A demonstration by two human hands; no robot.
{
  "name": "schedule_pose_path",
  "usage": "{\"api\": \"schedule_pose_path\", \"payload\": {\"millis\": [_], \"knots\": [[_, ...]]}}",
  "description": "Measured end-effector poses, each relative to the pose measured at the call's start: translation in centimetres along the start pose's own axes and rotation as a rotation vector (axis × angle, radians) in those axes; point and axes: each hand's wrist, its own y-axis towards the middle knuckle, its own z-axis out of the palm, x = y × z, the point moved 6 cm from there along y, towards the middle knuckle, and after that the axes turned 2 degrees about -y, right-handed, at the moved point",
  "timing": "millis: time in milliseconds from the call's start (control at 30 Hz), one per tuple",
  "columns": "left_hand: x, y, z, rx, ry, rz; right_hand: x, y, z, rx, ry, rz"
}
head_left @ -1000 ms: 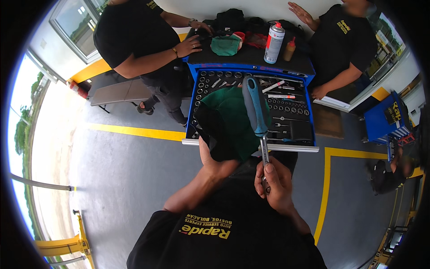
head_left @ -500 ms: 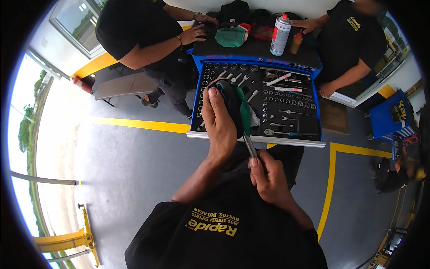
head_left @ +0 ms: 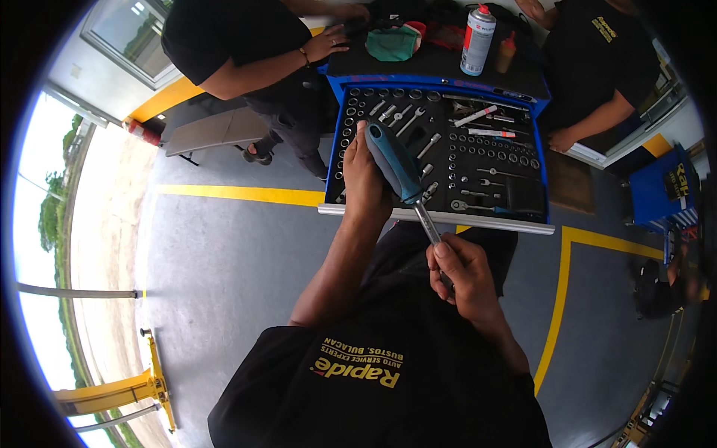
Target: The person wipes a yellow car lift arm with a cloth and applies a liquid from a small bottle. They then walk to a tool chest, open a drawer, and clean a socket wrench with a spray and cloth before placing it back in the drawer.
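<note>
A ratchet (head_left: 393, 163) with a blue and black grip slants across in front of the drawer, its grip end up and to the left. My left hand (head_left: 364, 179) is closed along the grip, the thumb pointing up beside its end and the other fingers mostly hidden behind it. Lower down, my right hand (head_left: 464, 272) closes around the metal shaft and covers most of the tool's head. Just beyond both hands is an open tool drawer (head_left: 441, 218) holding sockets, spanners and another ratchet (head_left: 478, 206) in dark foam.
The blue tool cabinet (head_left: 441, 82) carries a spray can (head_left: 478, 41), a small brown bottle (head_left: 506, 54) and a green cloth (head_left: 393, 43). One person (head_left: 246, 60) stands at its left, another (head_left: 597, 75) at its right. A bench (head_left: 216, 133) stands farther left.
The ratchet's grip has come into plain view, turned toward me. Green cloth seen behind it before no longer shows there. My right hand has shifted slightly right and closed farther around the shaft.
</note>
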Motion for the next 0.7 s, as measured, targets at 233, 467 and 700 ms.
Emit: {"api": "schedule_pose_path", "payload": {"millis": [233, 467, 700], "knots": [[-1.3, -4.5, 3.2, 0.413, -0.678, -0.151, -1.4, 0.2, -0.8, -0.234, -0.252, -0.157], [0.8, -6.0, 2.3, 0.249, 0.158, 0.074, -1.5, 0.2, -0.3, -0.255, -0.775, -0.276], [1.1, -3.1, -1.0, 0.154, -0.218, 0.106, -0.8, 0.8, 0.6, -0.205, -0.835, -0.330]]}}
